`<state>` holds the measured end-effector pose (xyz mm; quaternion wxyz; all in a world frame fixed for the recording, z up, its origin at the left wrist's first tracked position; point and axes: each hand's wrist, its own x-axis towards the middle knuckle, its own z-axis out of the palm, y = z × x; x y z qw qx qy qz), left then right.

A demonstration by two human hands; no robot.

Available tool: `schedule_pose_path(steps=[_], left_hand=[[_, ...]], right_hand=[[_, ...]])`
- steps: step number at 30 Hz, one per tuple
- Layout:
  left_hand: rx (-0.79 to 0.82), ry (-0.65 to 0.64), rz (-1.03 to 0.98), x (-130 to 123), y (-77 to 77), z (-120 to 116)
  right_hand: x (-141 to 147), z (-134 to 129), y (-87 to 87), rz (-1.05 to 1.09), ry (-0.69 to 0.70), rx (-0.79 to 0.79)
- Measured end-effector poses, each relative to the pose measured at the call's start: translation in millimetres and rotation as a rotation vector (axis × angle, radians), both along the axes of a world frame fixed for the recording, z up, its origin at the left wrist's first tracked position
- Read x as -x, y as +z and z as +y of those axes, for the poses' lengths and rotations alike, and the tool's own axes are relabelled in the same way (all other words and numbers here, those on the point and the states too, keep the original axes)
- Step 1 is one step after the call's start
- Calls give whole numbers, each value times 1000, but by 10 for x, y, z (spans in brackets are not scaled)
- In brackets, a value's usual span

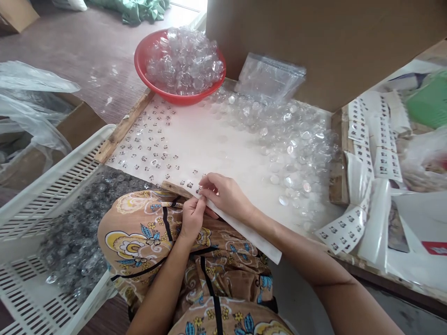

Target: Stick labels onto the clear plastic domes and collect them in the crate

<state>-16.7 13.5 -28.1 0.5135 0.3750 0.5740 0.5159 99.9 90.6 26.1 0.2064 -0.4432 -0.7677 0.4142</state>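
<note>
My left hand (193, 216) is closed on a white sticker strip (256, 237) at the near edge of the worktop. The strip runs to the lower right, passing under my right forearm, with its plain side up. Close against the left fingertips, my right hand (226, 193) has its thumb and fingers pinched together. What lies between them is too small to make out. Small clear discs with dark printed stickers (155, 153) are spread over the worktop's left side. Plain clear discs (289, 149) lie scattered and heaped on the right.
A red bowl (139, 60) heaped with clear pieces stands at the back. Behind the worktop rises a cardboard panel (324, 46), with plastic bags (268, 77) against it. Printed sticker rolls (349, 228) lie right. A white basket (45, 181) of finished-looking discs stands left. Wooden strips (124, 125) edge the worktop.
</note>
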Motion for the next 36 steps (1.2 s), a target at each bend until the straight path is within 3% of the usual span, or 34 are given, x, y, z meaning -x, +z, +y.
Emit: schedule_pose_path(steps=[4, 11, 14, 17, 21, 24, 32, 36], left_hand=[[-33, 12, 69, 9, -48, -10], [-12, 52, 2, 12, -64, -16], [-2, 39, 12, 13, -71, -27], [-2, 16, -3, 9, -108, -37], [-11, 3, -28, 0, -176, -42], [-24, 0, -16, -3, -183, -42], [-28, 0, -25, 0, -165, -39], [-15, -3, -39, -5, -169, -33]], right_hand=[[-5, -4, -26, 21, -25, 91], [-57, -26, 54, 160, -29, -113], [-227, 206, 44, 269, -221, -32], [-420, 470, -74, 179, -377, 52], [-527, 605, -291, 12, -318, 137], [-505, 600, -378, -59, -348, 121], [-413, 594, -403, -162, -331, 74], [-278, 544, -417, -254, -248, -56]])
